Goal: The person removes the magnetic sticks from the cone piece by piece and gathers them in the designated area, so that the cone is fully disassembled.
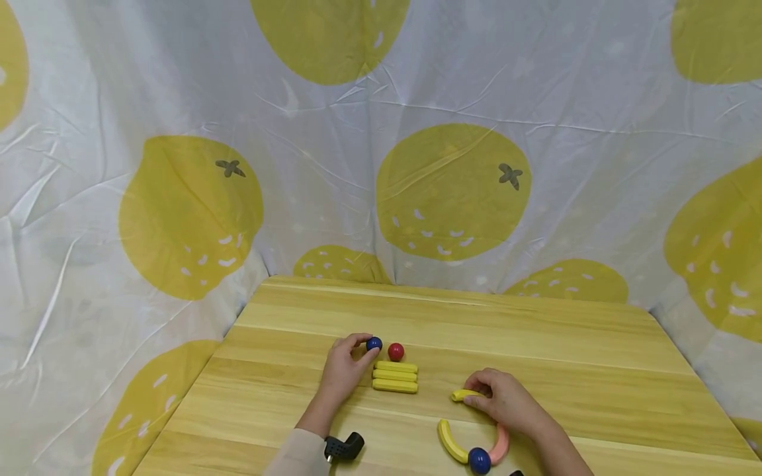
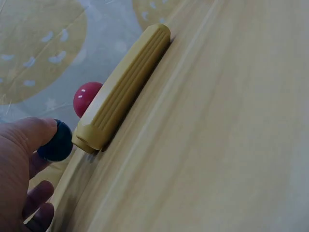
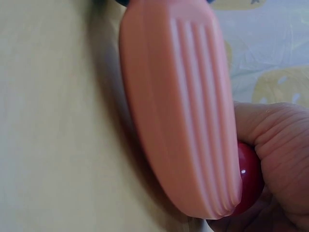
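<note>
My left hand [image 1: 345, 367] pinches a blue ball [image 1: 374, 344] between thumb and fingers. Just right of it lies a red ball [image 1: 395, 352], behind a row of straight yellow sticks [image 1: 395, 385] laid side by side. On the right, my right hand [image 1: 505, 396] holds a yellow stick [image 1: 462, 395], its far part covered by the fingers. Nearer me, a curved yellow stick [image 1: 451, 441] and a curved pink stick [image 1: 501, 444] meet at another blue ball [image 1: 479, 461]. In the right wrist view a second red ball [image 3: 251, 176] shows between the pink stick's end and my hand.
The wooden table [image 1: 595, 377] reaches back to a hanging curtain [image 1: 333, 172] printed with yellow lemons. A black device [image 1: 345, 447] is strapped at my left wrist, below the sleeve's cuff. Part of another dark device [image 1: 516, 473] shows at the bottom edge.
</note>
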Tool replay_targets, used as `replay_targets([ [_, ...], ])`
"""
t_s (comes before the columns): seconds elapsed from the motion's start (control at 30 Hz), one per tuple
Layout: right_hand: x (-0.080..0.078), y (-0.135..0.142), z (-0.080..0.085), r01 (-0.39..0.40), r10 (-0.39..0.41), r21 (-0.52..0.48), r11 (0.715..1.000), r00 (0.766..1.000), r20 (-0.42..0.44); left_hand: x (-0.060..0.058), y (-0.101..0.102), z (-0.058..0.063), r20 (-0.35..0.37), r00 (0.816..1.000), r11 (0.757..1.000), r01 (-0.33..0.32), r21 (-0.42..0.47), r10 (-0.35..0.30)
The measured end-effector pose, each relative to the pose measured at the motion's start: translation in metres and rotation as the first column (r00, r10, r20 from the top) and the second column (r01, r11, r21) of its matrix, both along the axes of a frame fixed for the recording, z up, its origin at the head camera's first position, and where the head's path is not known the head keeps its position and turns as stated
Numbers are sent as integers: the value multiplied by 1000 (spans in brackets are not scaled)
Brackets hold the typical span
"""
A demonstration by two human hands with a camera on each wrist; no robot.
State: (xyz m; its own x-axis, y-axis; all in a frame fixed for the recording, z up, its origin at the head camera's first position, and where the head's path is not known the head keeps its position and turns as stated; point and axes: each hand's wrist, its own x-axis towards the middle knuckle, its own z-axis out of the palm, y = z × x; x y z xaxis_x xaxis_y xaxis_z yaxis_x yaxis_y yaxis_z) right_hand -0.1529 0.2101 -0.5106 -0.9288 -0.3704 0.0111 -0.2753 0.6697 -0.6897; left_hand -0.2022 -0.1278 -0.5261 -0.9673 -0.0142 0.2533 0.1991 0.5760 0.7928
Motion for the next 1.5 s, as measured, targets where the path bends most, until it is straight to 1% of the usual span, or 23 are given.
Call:
replay_targets([
  [0.07,0,0,0,0,0,8,1000,1000,2,0,0,-1,36,999,1000,4,-9,-4],
  [0.13,-1,-1,0,1,-1,10,1000,1000,6,-1,0,-2,57,998,1000,9,-22,-8],
  [0.2,-1,-2,1,2,-2,10,1000,1000,9,-2,-1,-3,72,997,999,16,-29,-13],
  [0.4,-1,-2,2,-4,4,7,1000,1000,4,-5,-1,-4,97,995,1000,15,-2,-15],
  [0.6,-1,-2,2,-7,7,-2,1000,1000,0,-6,-1,-4,80,997,1000,24,-10,-23],
  [0.77,-2,-2,1,-12,12,-7,1000,1000,1,-5,-1,-4,82,996,999,26,-22,-24],
  [0.87,-2,-2,0,-10,10,-2,1000,1000,-3,-5,-2,-4,95,995,999,28,-17,-27],
  [1.17,-2,-3,0,3,-3,-1,1000,1000,1,-4,-3,-4,96,994,999,46,-6,-45],
  [1.4,1,-1,3,-3,3,20,1000,1000,22,-4,-3,-8,94,995,999,39,2,-39],
  [1.5,2,2,5,-6,6,33,999,1000,24,-4,-3,-8,91,995,999,39,14,-40],
])
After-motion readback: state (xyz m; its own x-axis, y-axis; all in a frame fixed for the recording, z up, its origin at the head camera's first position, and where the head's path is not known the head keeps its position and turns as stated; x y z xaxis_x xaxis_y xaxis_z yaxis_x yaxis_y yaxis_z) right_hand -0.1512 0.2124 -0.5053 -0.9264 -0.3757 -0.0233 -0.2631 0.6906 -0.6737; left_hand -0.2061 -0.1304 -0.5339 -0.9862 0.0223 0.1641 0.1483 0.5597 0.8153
